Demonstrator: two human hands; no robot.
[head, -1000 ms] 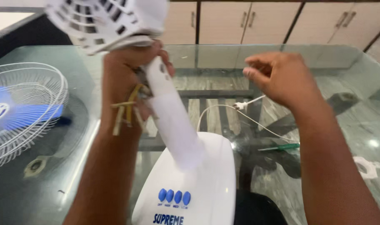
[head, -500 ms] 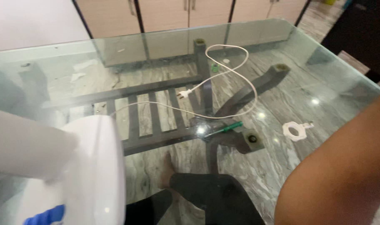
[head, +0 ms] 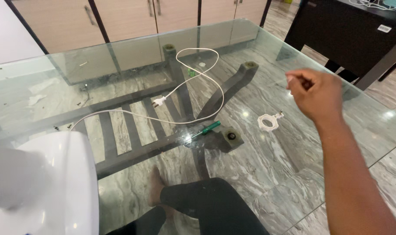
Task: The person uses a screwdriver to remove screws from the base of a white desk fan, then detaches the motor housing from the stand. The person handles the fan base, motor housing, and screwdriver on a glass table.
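The right hand (head: pixel 316 93) is held above the glass desk (head: pixel 293 169) at the right of the frame, its fingers (head: pixel 299 80) curled loosely inward with nothing seen in them. Nearest it, a white plastic ring (head: pixel 268 122) lies on the glass just below and left. Toward the centre lie a green-handled screwdriver (head: pixel 206 129) and a looping white cord (head: pixel 193 74) with its plug (head: pixel 158 102). A white fan base (head: pixel 54 182) fills the lower left. The left hand is out of view.
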